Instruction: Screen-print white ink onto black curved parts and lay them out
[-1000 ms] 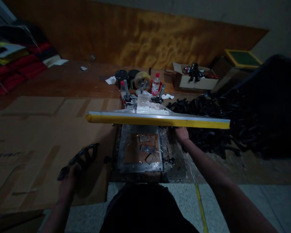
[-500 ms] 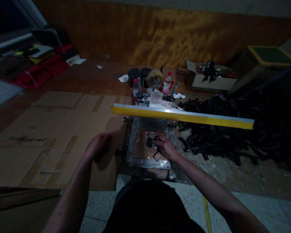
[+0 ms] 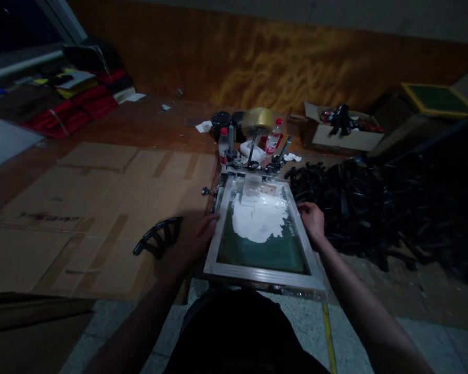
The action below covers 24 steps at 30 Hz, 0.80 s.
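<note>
With right hand [image 3: 314, 223] in head view, touches framed screen [image 3: 263, 274] at its right edge, with fingers bent; cannot tell whether gripping. With left hand [image 3: 203, 232], blurred, reaches opposite edge; cannot tell grip. Between both hands, shows screen bearing white paste [image 3: 259, 218]. Left of left hand, shows black curved piece [image 3: 158, 228] on cardboard [image 3: 97, 208].

The frame [image 3: 263, 274] is silver-grey, its mesh [image 3: 257, 255] dark green under a ragged white patch of paint [image 3: 257, 221]. The curved piece [image 3: 160, 230] and heap [image 3: 351, 208] are black. The cardboard [image 3: 120, 197] is brown with darker stripes, the panel [image 3: 281, 67] amber with golden ripples.
</note>
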Each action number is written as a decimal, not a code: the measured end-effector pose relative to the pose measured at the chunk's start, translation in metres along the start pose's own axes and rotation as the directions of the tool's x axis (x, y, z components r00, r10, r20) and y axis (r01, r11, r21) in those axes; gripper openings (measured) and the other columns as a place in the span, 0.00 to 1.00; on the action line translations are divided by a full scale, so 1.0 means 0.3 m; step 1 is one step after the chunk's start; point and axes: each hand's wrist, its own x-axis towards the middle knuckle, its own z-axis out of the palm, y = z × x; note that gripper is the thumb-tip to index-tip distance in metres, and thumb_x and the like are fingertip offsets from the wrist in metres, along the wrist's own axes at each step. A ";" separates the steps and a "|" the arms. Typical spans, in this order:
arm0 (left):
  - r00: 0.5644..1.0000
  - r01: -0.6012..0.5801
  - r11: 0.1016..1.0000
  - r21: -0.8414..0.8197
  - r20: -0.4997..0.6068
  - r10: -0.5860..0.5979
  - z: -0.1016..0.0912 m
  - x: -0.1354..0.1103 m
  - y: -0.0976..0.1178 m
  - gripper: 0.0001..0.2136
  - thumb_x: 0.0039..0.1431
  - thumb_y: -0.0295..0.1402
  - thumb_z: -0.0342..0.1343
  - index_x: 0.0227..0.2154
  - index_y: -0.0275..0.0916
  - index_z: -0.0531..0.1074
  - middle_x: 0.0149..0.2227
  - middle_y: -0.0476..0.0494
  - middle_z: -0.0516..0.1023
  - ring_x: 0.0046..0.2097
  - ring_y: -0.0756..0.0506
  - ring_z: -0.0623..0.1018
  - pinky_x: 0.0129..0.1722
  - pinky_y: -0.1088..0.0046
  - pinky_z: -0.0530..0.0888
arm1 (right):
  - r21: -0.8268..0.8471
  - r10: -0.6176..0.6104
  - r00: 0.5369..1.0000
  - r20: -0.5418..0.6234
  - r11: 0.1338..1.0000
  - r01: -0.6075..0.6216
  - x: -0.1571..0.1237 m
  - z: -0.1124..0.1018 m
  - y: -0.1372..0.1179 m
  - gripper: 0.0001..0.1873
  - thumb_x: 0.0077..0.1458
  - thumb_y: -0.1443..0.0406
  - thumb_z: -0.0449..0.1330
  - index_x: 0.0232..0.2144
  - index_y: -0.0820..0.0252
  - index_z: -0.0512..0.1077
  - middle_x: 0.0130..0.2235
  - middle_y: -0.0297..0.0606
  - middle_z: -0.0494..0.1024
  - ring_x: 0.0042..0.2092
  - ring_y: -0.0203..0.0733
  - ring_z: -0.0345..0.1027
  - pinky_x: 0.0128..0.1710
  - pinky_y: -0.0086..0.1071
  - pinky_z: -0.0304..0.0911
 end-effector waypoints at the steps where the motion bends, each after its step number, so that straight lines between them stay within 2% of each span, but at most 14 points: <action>1: 0.998 0.060 0.998 0.017 0.016 -0.060 0.016 -0.010 -0.048 0.27 0.59 0.47 0.52 0.57 0.37 0.70 0.44 0.40 0.81 0.44 0.40 0.80 0.42 0.64 0.77 | -0.042 -0.013 0.999 -0.039 0.999 0.011 0.033 -0.002 -0.019 0.20 0.61 0.62 0.50 0.43 0.70 0.78 0.45 0.49 0.80 0.47 0.46 0.72 0.50 0.39 0.68; 3: 0.990 0.136 0.990 0.040 0.040 -0.137 0.054 -0.011 -0.133 0.33 0.58 0.46 0.55 0.63 0.34 0.63 0.42 0.38 0.82 0.42 0.39 0.81 0.42 0.63 0.77 | -0.146 -0.119 0.992 -0.028 0.983 0.114 0.087 0.025 -0.105 0.25 0.56 0.63 0.59 0.55 0.68 0.71 0.60 0.56 0.68 0.60 0.55 0.62 0.57 0.48 0.61; 5: 0.985 0.165 0.985 0.054 0.042 -0.167 0.086 0.007 -0.201 0.34 0.59 0.45 0.54 0.65 0.33 0.60 0.43 0.36 0.82 0.42 0.39 0.81 0.44 0.62 0.77 | -0.241 -0.244 0.963 0.115 0.934 0.265 0.118 0.077 -0.222 0.34 0.53 0.63 0.64 0.62 0.65 0.64 0.66 0.57 0.58 0.64 0.59 0.54 0.59 0.50 0.57; 6: 0.984 0.170 0.984 0.057 0.045 -0.173 0.096 0.018 -0.228 0.33 0.60 0.44 0.53 0.65 0.33 0.60 0.43 0.35 0.82 0.43 0.39 0.81 0.45 0.61 0.77 | -0.268 -0.270 0.938 0.217 0.907 0.323 0.123 0.104 -0.277 0.33 0.53 0.64 0.63 0.61 0.64 0.64 0.65 0.56 0.60 0.63 0.59 0.56 0.57 0.48 0.58; 9: 0.984 0.160 0.986 0.052 0.071 -0.163 0.106 0.045 -0.276 0.31 0.60 0.43 0.53 0.64 0.33 0.61 0.47 0.34 0.81 0.49 0.39 0.80 0.50 0.61 0.76 | -0.311 -0.212 0.847 0.487 0.864 0.395 0.087 0.159 -0.370 0.17 0.56 0.67 0.58 0.49 0.59 0.72 0.50 0.47 0.76 0.51 0.51 0.67 0.48 0.38 0.62; 11: 0.986 0.146 0.989 0.032 0.082 -0.148 0.104 0.050 -0.285 0.30 0.60 0.43 0.53 0.62 0.34 0.63 0.50 0.34 0.80 0.50 0.38 0.80 0.51 0.60 0.76 | -0.283 -0.221 0.770 0.598 0.841 0.461 0.030 0.160 -0.368 0.11 0.57 0.69 0.56 0.42 0.58 0.74 0.43 0.43 0.79 0.45 0.47 0.70 0.42 0.33 0.61; 12: 0.986 0.143 0.990 0.021 0.087 -0.144 0.102 0.049 -0.285 0.29 0.60 0.44 0.53 0.62 0.34 0.64 0.50 0.33 0.80 0.50 0.38 0.80 0.51 0.60 0.76 | -0.239 -0.271 0.722 0.637 0.821 0.519 -0.001 0.150 -0.355 0.11 0.56 0.70 0.56 0.40 0.59 0.74 0.42 0.43 0.79 0.44 0.46 0.70 0.41 0.32 0.61; 14: 0.985 0.151 0.988 0.002 0.083 -0.151 0.101 0.045 -0.277 0.28 0.60 0.43 0.53 0.61 0.34 0.65 0.50 0.33 0.80 0.49 0.38 0.80 0.50 0.60 0.76 | -0.095 -0.420 0.587 0.691 0.754 0.651 -0.053 0.119 -0.325 0.10 0.54 0.72 0.56 0.38 0.60 0.75 0.40 0.43 0.79 0.44 0.44 0.69 0.41 0.32 0.60; 16: 0.982 0.176 0.984 -0.004 0.074 -0.175 0.101 0.039 -0.264 0.27 0.61 0.41 0.54 0.60 0.34 0.65 0.49 0.34 0.80 0.48 0.38 0.81 0.49 0.61 0.77 | 0.047 -0.531 0.462 0.710 0.690 0.722 -0.079 0.091 -0.307 0.09 0.53 0.73 0.56 0.35 0.60 0.74 0.38 0.41 0.79 0.43 0.43 0.69 0.42 0.32 0.60; 17: 0.979 0.189 0.982 -0.004 0.072 -0.188 0.101 0.037 -0.256 0.27 0.61 0.40 0.54 0.60 0.33 0.65 0.49 0.34 0.81 0.47 0.39 0.81 0.48 0.62 0.77 | 0.079 -0.556 0.440 0.705 0.678 0.731 -0.084 0.084 -0.304 0.08 0.53 0.73 0.57 0.34 0.59 0.74 0.36 0.40 0.79 0.42 0.42 0.69 0.41 0.32 0.60; 18: 0.977 0.201 0.980 -0.003 0.070 -0.201 0.101 0.035 -0.248 0.27 0.61 0.40 0.53 0.61 0.33 0.65 0.48 0.34 0.81 0.46 0.39 0.81 0.48 0.62 0.77 | 0.066 -0.561 0.460 0.688 0.680 0.730 -0.086 0.083 -0.304 0.07 0.53 0.72 0.57 0.33 0.59 0.74 0.35 0.39 0.78 0.41 0.42 0.69 0.40 0.32 0.59; 21: 0.970 0.229 0.973 -0.004 0.080 -0.228 0.098 0.031 -0.231 0.27 0.61 0.40 0.53 0.61 0.33 0.63 0.42 0.38 0.83 0.42 0.40 0.82 0.44 0.63 0.78 | -0.087 -0.534 0.607 0.588 0.705 0.704 -0.111 0.108 -0.298 0.07 0.56 0.71 0.57 0.36 0.60 0.74 0.37 0.41 0.78 0.40 0.44 0.68 0.39 0.34 0.60; 22: 0.970 0.234 0.972 -0.004 0.075 -0.233 0.098 0.030 -0.228 0.27 0.61 0.40 0.53 0.61 0.34 0.63 0.41 0.39 0.83 0.41 0.40 0.82 0.43 0.63 0.78 | -0.121 -0.534 0.632 0.562 0.703 0.701 -0.129 0.120 -0.291 0.08 0.57 0.71 0.57 0.38 0.61 0.74 0.38 0.43 0.78 0.40 0.44 0.68 0.39 0.34 0.60; 24: 0.969 0.240 0.971 -0.002 0.066 -0.239 0.097 0.029 -0.225 0.28 0.60 0.40 0.54 0.61 0.34 0.63 0.40 0.39 0.83 0.41 0.40 0.82 0.43 0.62 0.78 | -0.099 -0.565 0.615 0.550 0.687 0.720 -0.169 0.134 -0.270 0.11 0.57 0.71 0.56 0.41 0.61 0.75 0.40 0.44 0.78 0.40 0.44 0.68 0.38 0.34 0.61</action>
